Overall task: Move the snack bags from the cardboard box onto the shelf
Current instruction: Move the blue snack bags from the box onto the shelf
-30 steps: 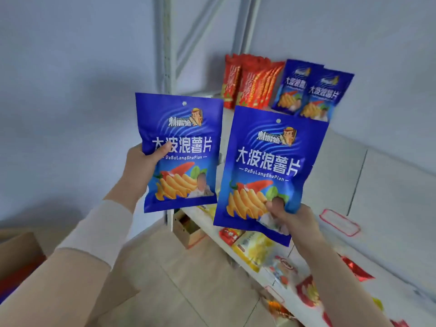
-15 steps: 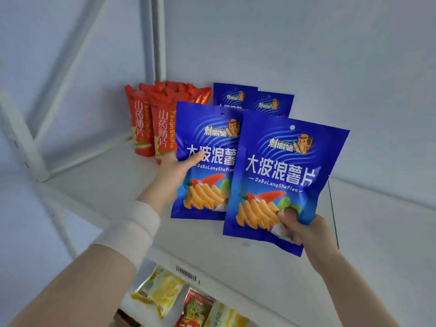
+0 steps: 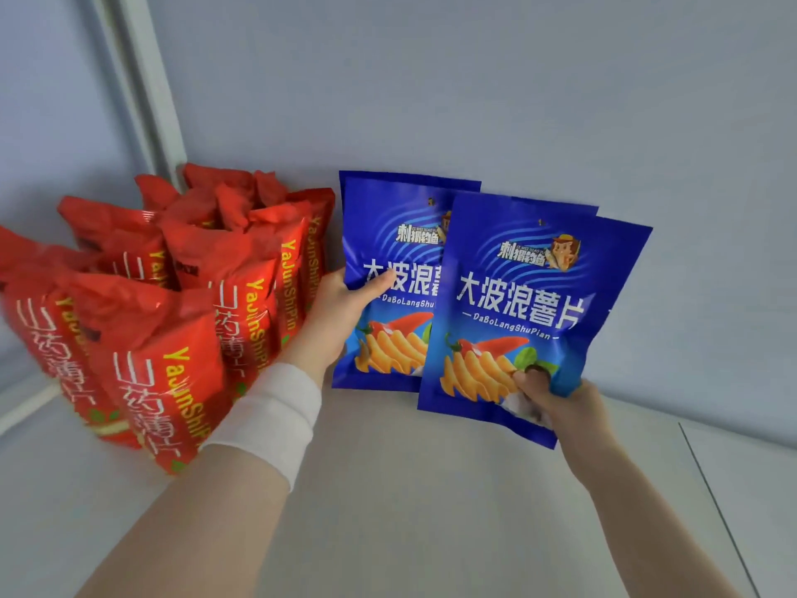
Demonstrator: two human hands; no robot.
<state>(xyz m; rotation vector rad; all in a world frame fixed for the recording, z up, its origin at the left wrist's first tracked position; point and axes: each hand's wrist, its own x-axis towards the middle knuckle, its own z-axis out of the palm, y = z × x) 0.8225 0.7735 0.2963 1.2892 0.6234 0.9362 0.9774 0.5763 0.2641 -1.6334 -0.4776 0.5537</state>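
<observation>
**Head view: two blue bags upright at the back of the shelf, both held**

Head view. The left hand (image 3: 340,312) grips the left blue snack bag (image 3: 388,235) by its left edge, thumb laid across the front face and the other fingers hidden behind the bag. The right hand (image 3: 556,394) pinches the right blue snack bag (image 3: 530,295) at its lower right corner, thumb on the front and the remaining fingers curled behind.

Position: both bags stand over the white shelf (image 3: 431,489), at or near the back wall (image 3: 474,79). Whether their bottom edges touch the shelf surface cannot be determined. The right bag overlaps the front of the left bag and covers its right edge.

Orientation: each bag has its long axis near vertical, top seal upward, printed face toward the camera. The right bag leans slightly clockwise.

Key relation: the left bag extends up and to the right from the left fingers; the right bag extends up and to the left from the right fingers. Red snack bags (image 3: 194,321) stand packed just beside the left hand, to its left; the shelf surface to the right is bare.

Assessment: the placing step is nearly complete; each hand is nearest to its own bag for release.
</observation>
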